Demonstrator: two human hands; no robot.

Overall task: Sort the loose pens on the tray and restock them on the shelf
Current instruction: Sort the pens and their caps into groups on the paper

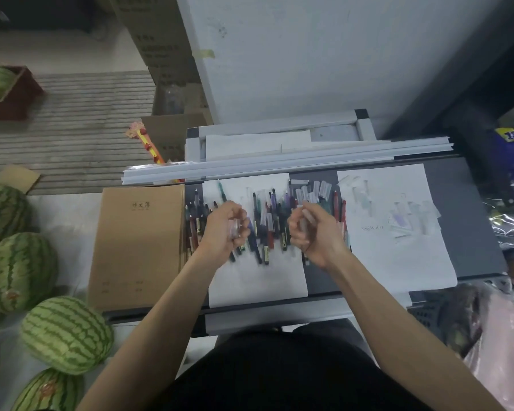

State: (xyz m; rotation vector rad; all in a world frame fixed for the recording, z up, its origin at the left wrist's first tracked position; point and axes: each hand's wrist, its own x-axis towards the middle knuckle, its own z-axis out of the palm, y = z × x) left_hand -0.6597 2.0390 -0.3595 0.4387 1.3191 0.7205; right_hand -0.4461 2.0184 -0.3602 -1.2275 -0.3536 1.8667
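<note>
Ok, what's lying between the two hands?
Head view: loose pens on a white sheet lie between the left hand and the right hand.

One camera only, worn on the person's head, looking forward and steeply down from close above the counter (472,232). The pens (267,221) sit mid-frame; both forearms (161,307) enter from the bottom edge. The wide lens also takes in watermelons (66,333) on the floor (72,212) at left and a pale panel (309,54) ahead.
</note>
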